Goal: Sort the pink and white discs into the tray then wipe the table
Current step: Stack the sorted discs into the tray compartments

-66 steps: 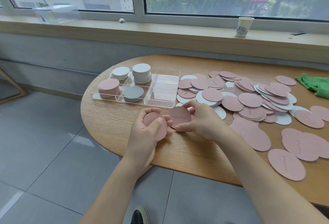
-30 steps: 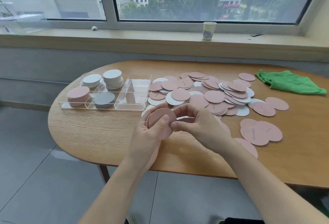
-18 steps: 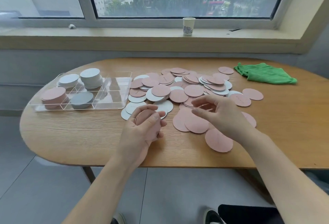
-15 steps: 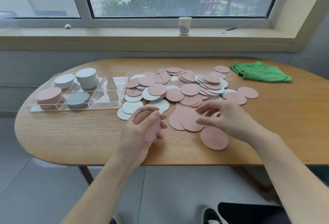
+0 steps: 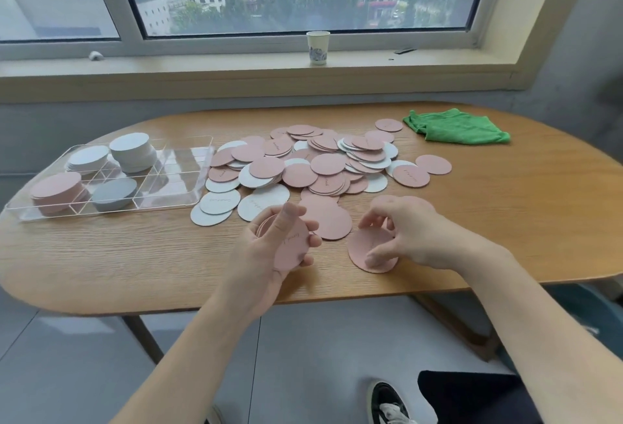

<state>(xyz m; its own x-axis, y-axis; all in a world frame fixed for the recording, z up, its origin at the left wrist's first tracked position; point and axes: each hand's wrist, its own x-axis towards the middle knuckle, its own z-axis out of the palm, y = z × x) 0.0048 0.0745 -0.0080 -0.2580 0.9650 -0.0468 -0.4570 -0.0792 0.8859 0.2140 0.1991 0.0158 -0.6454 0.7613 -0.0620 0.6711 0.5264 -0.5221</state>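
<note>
My left hand (image 5: 269, 248) grips a small stack of pink discs (image 5: 292, 248) upright above the table's front edge, thumb across the top one. My right hand (image 5: 408, 231) has its fingers curled over a lone pink disc (image 5: 362, 251) lying flat near the front edge, the thumb tip on it. A big heap of pink and white discs (image 5: 313, 164) covers the table's middle. The clear tray (image 5: 182, 170) at the left holds a pink stack (image 5: 57, 192), white stacks (image 5: 129, 150) and a grey-looking disc (image 5: 114, 192). A green cloth (image 5: 458, 127) lies at the back right.
The oval wooden table (image 5: 505, 221) has bare wood at the right and along the front. A paper cup (image 5: 318, 47) stands on the window sill behind. My shoe (image 5: 387, 403) shows on the floor below.
My right hand left the stack in my left hand, moved right and came down on a lone pink disc near the front edge. The view swung right.
</note>
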